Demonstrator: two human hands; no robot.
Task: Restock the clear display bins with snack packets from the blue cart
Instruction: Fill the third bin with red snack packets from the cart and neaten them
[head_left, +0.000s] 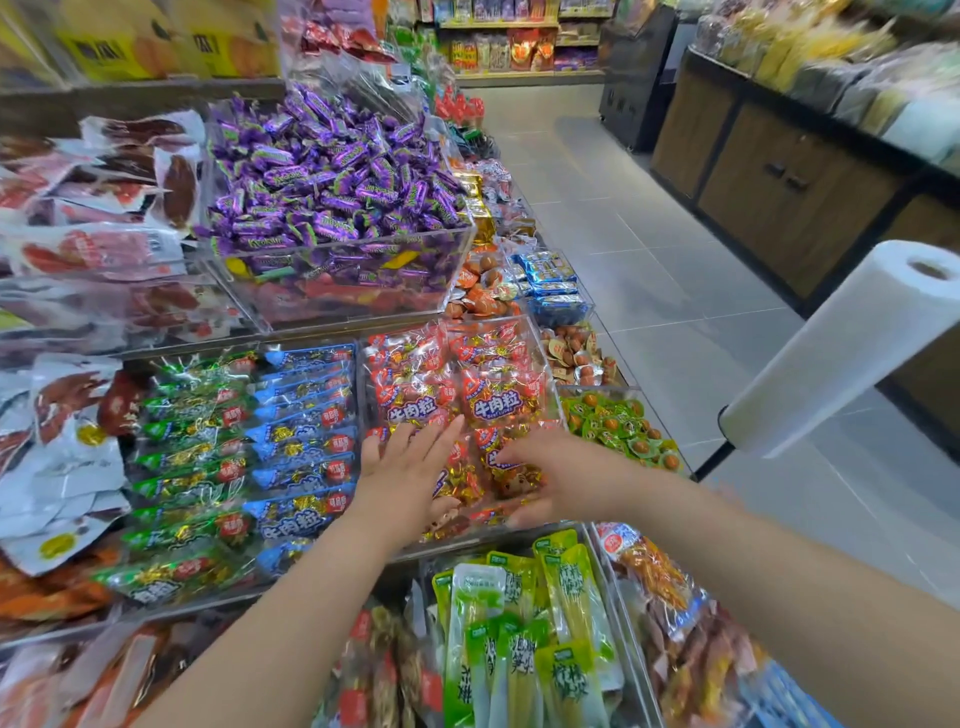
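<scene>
A clear display bin (540, 358) in the middle holds red snack packets (498, 402) with gold sweets inside. My left hand (410, 462) lies flat on the packets at the bin's near left, fingers straight and pointing away. On the near right, my right hand (550, 467) holds the nearest red packet (506, 467), thumb underneath at the bin's front. The blue cart is not in view.
Left of this bin are green packets (192, 457) and blue packets (306, 431). Behind stands a bin of purple candies (332, 176). Yellow-green packets (524, 623) lie in the near bin. A white bag roll (852, 343) juts out at right, beside the tiled aisle (649, 249).
</scene>
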